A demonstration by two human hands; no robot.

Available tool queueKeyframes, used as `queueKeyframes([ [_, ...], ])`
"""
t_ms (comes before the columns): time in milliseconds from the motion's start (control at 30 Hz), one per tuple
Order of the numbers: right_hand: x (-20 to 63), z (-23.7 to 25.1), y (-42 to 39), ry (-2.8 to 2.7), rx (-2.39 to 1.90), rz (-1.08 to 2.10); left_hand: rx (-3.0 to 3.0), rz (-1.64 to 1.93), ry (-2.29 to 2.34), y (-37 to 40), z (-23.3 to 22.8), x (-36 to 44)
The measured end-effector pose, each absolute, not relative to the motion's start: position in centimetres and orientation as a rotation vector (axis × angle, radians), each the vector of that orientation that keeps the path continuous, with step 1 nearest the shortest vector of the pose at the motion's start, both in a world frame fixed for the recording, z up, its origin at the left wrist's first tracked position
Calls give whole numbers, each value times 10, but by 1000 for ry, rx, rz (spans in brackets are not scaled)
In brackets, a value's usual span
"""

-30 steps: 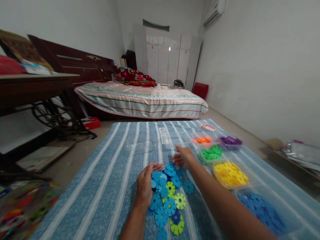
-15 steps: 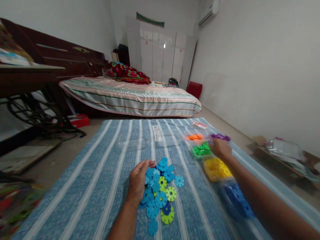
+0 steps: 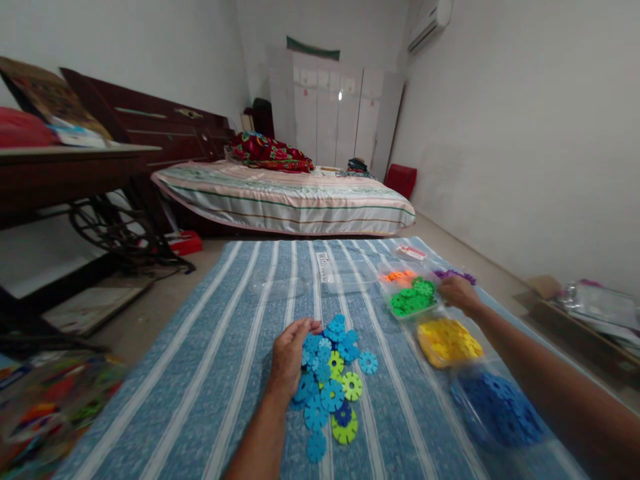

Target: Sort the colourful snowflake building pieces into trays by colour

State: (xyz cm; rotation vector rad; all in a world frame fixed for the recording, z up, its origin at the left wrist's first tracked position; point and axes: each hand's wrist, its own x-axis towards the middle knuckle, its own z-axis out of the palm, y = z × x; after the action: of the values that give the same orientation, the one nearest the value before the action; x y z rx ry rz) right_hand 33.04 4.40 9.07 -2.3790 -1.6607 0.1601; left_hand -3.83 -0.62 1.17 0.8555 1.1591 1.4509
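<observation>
My left hand (image 3: pixel 291 357) rests on the cloth against the left side of a loose pile of snowflake-shaped plastic discs. Its fingers reach round the far edge of the pile, partly hidden. Light blue discs (image 3: pixel 333 395) make up most of it, mixed with lime green discs (image 3: pixel 352 386) and a few dark blue discs (image 3: pixel 343 415). My right hand (image 3: pixel 459 293) is over the right rim of the box of green discs (image 3: pixel 414 298), close to the purple discs (image 3: pixel 463 275). Its fingers are curled, with the tips hidden; whatever they hold cannot be made out.
Nearer me on the right stand boxes of yellow discs (image 3: pixel 450 341) and blue discs (image 3: pixel 503 410). Orange discs (image 3: pixel 399 275) lie behind the green ones. Clear plastic lids (image 3: pixel 280 285) lie on the striped cloth (image 3: pixel 200 373). A bed (image 3: pixel 290 200) stands beyond.
The view has turned slightly left, so everything sits further right. My right hand has shifted a little right, away from the green discs. My left hand stays by the pile.
</observation>
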Motion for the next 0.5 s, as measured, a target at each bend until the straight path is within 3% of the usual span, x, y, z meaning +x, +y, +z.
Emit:
queueKeyframes([
  [267,256,139,29,-2037,-2246,-52,873,1485,1144,-9,10,-35],
  [500,165,148,0,-2345,-2056,-336,888,1492,1154,-12,14,-35],
])
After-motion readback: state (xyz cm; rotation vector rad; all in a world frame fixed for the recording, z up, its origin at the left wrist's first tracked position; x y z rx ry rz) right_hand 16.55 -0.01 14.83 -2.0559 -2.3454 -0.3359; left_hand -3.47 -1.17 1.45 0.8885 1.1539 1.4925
